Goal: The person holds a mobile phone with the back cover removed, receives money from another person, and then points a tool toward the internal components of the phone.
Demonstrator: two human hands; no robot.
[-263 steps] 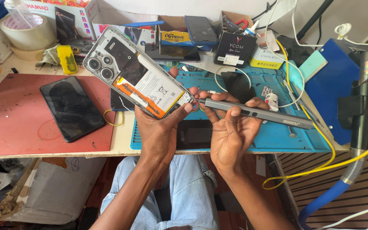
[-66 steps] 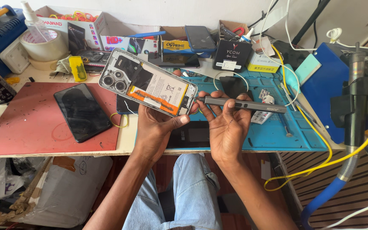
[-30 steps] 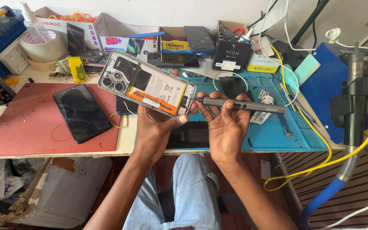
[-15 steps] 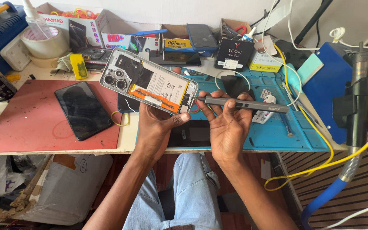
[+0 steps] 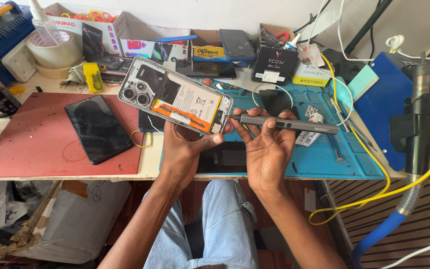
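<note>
My left hand holds an opened phone from below, its back cover off, showing camera lenses at the left, a white battery and an orange strip. My right hand grips a slim grey electric screwdriver held level, its tip touching the phone's right end. Both hands hover over the front edge of the bench, above a blue work mat. A dark phone panel lies on that mat under my hands.
A black phone screen lies on a red mat at the left. Boxes, a tape roll, a spray bottle and another phone crowd the back. A yellow cable and blue stand sit at the right.
The phone and screwdriver stay in the same hands, tip at the phone's right end. Only small shifts of the hands and the view show.
</note>
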